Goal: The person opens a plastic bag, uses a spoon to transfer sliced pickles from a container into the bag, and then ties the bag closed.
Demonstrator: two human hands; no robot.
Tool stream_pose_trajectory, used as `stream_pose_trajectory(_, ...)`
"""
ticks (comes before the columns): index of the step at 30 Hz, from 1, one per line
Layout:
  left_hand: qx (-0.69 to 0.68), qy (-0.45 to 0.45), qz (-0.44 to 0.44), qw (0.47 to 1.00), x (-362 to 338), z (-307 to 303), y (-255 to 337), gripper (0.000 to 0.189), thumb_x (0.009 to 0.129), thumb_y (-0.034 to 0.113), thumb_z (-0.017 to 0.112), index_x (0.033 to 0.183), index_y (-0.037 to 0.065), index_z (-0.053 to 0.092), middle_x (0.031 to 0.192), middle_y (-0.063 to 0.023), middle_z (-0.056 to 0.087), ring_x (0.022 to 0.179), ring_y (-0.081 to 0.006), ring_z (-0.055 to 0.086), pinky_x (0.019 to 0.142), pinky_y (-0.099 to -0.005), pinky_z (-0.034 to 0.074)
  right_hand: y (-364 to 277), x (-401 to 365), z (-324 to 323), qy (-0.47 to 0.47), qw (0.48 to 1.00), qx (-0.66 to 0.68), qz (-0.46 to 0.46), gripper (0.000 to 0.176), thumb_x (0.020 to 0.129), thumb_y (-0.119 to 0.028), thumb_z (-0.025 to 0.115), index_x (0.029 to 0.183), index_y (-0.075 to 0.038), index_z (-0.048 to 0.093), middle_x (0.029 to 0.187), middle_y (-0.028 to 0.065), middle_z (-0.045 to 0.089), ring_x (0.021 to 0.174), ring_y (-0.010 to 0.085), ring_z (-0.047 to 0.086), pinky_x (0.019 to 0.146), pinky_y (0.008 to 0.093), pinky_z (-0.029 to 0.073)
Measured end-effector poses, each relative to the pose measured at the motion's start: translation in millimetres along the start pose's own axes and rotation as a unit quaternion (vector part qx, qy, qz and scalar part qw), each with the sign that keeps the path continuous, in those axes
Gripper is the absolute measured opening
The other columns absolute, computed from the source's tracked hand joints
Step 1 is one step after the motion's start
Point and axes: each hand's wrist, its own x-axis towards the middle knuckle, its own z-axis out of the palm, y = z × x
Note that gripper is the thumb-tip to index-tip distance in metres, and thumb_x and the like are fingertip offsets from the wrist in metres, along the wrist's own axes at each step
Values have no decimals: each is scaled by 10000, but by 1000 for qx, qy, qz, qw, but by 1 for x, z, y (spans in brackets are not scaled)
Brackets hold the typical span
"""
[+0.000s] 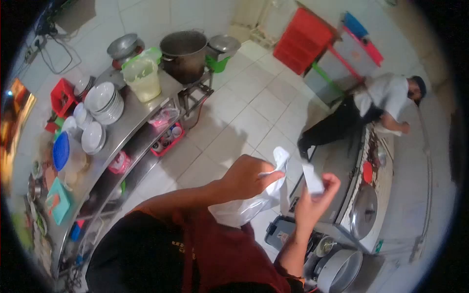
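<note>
My left hand [248, 177] is closed around the gathered top of a white plastic bag [254, 207]. The bag hangs below the hand in front of my dark red apron [224, 251], and a twisted end of it sticks up past my fingers. What the bag contains, if anything, I cannot make out. To the right, my right hand [315, 202] is raised and pinches a small white slip, like paper [312, 178], between thumb and fingers. A short gap separates the slip from the bag.
Along the left runs a steel counter [124, 129] with stacked white bowls [105, 102], a pale plastic pitcher [141, 80] and a large pot [183, 53]. At right, a person [376, 105] leans over a cooking station with a round metal lid [364, 210]. Red crates [303, 39] stand behind.
</note>
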Motion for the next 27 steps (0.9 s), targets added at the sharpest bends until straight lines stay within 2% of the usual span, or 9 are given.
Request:
stream_pose_trajectory(2,61,15,8,998,18,5,-15,222,884,266,647,794,63,642,661,-143,586,629,-340,604,574,-407,466,19,11,3,-111,984,105,88,235,838,-18,658,1020,-25,510,857,5,492,777,111,467,710,239,396)
stream_pose_trajectory(5,46,-23,-1,999,43,-5,-21,199,899,262,617,853,70,641,707,-146,603,669,-356,616,607,-431,480,30,36,46,-304,855,337,251,120,915,-85,628,906,-51,513,807,-34,495,713,53,446,644,188,379)
stream_pose_trajectory(7,54,53,17,997,64,-6,-34,204,887,263,630,827,69,653,738,-159,617,695,-371,624,628,-448,489,44,66,84,-409,845,287,189,129,932,-98,608,880,-36,507,762,-30,484,694,55,444,623,196,383)
stream_pose_trajectory(10,112,-6,-112,987,88,-18,-45,165,869,228,646,841,65,646,823,-133,623,716,-360,626,669,-446,501,92,100,146,-513,762,366,151,116,946,-95,579,878,-23,518,736,-16,475,683,57,442,611,200,381)
stream_pose_trajectory(13,62,115,-127,983,110,-7,-73,194,823,215,714,813,42,626,800,-139,611,676,-361,605,650,-407,508,103,144,191,-585,722,365,54,117,976,-91,531,870,-45,518,718,-28,493,643,39,440,555,211,373)
stream_pose_trajectory(15,94,140,-149,974,121,-5,-82,203,812,188,745,860,17,648,807,-119,648,662,-263,636,656,-346,508,108,166,215,-622,687,372,51,140,973,-93,535,842,-46,516,704,-30,480,637,43,425,560,204,360)
stream_pose_trajectory(18,-206,286,-171,920,135,-8,-93,187,953,157,623,1032,-2,678,889,3,686,832,-46,575,722,-252,475,89,193,255,-643,631,431,-48,124,951,-72,522,836,-25,521,737,1,479,679,68,441,604,242,391)
stream_pose_trajectory(21,-278,326,-243,870,133,-26,-97,195,984,147,572,1035,-6,681,890,18,665,843,-38,550,741,-228,461,63,201,287,-679,595,423,-80,112,958,-84,519,860,-30,514,743,-15,467,682,67,428,611,234,380)
stream_pose_trajectory(27,-215,492,-227,813,106,-74,-125,166,959,123,597,937,-20,679,809,27,633,765,-25,519,669,-221,434,17,187,354,-751,501,425,-65,99,975,-93,532,902,-33,504,771,-13,451,705,57,420,629,209,373)
